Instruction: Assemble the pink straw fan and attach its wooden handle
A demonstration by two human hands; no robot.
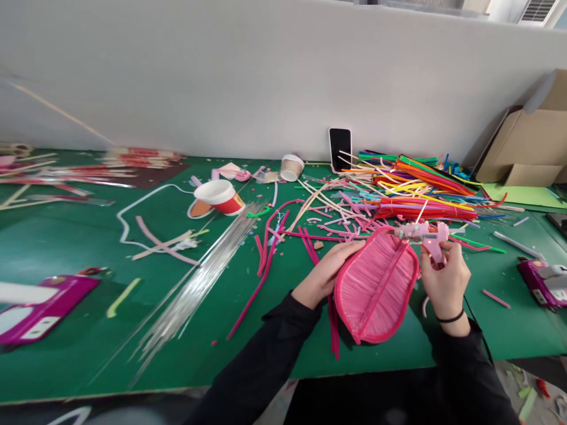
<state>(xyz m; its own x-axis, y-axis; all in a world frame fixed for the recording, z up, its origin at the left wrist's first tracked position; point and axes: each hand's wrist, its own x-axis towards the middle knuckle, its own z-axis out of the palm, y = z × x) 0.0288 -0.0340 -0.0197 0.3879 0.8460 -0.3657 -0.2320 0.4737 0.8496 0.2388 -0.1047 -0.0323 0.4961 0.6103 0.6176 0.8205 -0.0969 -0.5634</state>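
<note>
My left hand (330, 268) grips the left edge of a pink leaf-shaped piece (376, 295), which has a darker pink rim and a raised midrib. Its fingers pass partly behind the piece. In my right hand (445, 280) is a pink hot glue gun (432, 236), held by its handle with the fingers wrapped round it. The gun's nozzle points left at the upper rim of the leaf piece, close to it or touching; I cannot tell which. A glue stick juts up behind the gun. Long pink pipe cleaners (333, 330) lie under the left hand.
Bundles of coloured pipe cleaners (425, 206) are heaped at the back right, near a propped phone (340, 149). Left of centre lie thin metal wires (199, 283) and a paper cup (221, 198). Purple devices (48, 310) sit at either side; a cardboard box (522, 141) stands far right.
</note>
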